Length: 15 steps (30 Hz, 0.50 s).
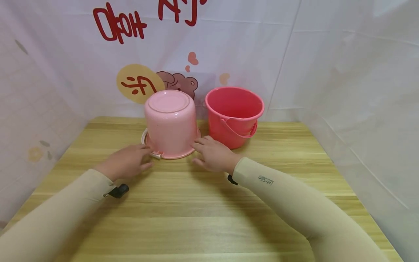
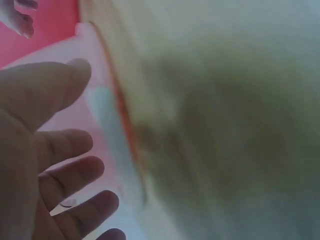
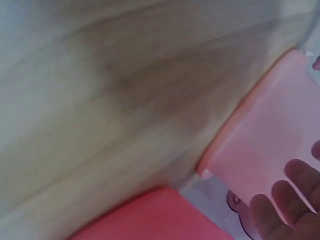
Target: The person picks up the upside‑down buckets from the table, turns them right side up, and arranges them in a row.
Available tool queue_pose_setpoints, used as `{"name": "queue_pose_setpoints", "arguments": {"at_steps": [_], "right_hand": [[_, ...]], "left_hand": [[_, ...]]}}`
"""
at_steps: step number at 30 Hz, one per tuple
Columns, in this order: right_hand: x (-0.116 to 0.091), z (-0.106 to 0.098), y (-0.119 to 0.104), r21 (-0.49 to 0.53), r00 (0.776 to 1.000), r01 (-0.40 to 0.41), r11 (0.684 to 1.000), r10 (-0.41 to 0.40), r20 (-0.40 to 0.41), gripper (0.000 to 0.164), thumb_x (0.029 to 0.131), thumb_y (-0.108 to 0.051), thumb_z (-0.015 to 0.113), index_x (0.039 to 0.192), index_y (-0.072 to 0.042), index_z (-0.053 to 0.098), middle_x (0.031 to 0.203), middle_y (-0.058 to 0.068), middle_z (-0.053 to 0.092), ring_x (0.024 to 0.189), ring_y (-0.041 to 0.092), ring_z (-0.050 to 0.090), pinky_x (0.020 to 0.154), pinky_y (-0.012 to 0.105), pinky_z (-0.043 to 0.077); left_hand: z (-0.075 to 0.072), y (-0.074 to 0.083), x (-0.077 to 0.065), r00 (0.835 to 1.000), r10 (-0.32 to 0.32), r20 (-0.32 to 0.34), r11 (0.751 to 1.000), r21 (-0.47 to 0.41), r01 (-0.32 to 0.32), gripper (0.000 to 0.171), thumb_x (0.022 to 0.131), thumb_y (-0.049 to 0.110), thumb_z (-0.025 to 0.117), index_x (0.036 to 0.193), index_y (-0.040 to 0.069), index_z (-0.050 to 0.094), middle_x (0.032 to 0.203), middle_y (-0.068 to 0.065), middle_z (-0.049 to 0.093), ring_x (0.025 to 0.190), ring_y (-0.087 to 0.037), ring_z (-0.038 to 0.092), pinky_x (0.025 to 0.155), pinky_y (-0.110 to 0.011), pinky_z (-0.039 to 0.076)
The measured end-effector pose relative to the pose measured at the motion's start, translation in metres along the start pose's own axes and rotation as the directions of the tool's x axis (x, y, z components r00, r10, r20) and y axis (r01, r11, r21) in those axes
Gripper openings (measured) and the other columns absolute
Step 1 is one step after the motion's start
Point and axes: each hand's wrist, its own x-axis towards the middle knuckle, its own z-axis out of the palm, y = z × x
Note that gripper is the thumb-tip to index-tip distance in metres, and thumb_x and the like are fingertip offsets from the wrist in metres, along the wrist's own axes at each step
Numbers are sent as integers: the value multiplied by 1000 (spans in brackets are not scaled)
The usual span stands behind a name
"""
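Note:
A light pink bucket point(image 1: 171, 127) stands upside down on the table, its base facing up and its rim on the wood. Its white handle point(image 1: 144, 136) lies around the left side of the rim. My left hand point(image 1: 127, 162) is at the left of that rim, fingers spread and relaxed, near the handle in the left wrist view. On the other side my right hand point(image 1: 214, 154) has its fingertips right at the rim, fingers loosely extended. Just behind the right hand, a red-pink bucket point(image 1: 229, 127) stands upright with its handle hanging down in front.
The wooden table point(image 1: 203, 218) reaches back to a white cloth backdrop point(image 1: 242, 47) with red lettering and a cartoon bear point(image 1: 183, 83). White cloth sides point(image 1: 370, 109) flank the table on the left and right.

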Motion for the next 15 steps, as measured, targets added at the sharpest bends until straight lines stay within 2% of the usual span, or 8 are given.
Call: {"name": "queue_pose_setpoints", "arguments": {"at_steps": [3, 7, 15], "right_hand": [[8, 8, 1, -28, 998, -9, 1000, 11, 59, 69, 104, -45, 63, 160, -11, 45, 163, 9, 47, 147, 35, 43, 126, 43, 36], [14, 18, 1, -64, 993, -12, 998, 20, 119, 69, 104, -47, 61, 161, -12, 43, 162, 8, 49, 147, 35, 44, 127, 44, 33], [19, 22, -6, -47, 966, -87, 995, 95, 240, 75, 103, -52, 60, 166, -21, 35, 169, 9, 40, 154, 36, 37, 129, 49, 31]], "left_hand": [[9, -7, 0, 999, -28, 35, 1000, -7, 28, 61, 100, 36, 72, 148, 2, 57, 150, -20, 58, 137, -45, 56, 116, -60, 43], [18, -11, 3, 998, -38, 40, 999, -9, 39, 66, 99, 38, 71, 152, 3, 53, 154, -21, 55, 141, -45, 53, 118, -61, 41], [22, -8, 7, 997, -53, 56, 998, 26, 51, 70, 99, 42, 71, 152, 0, 53, 155, -23, 53, 143, -45, 51, 118, -60, 41]]}}
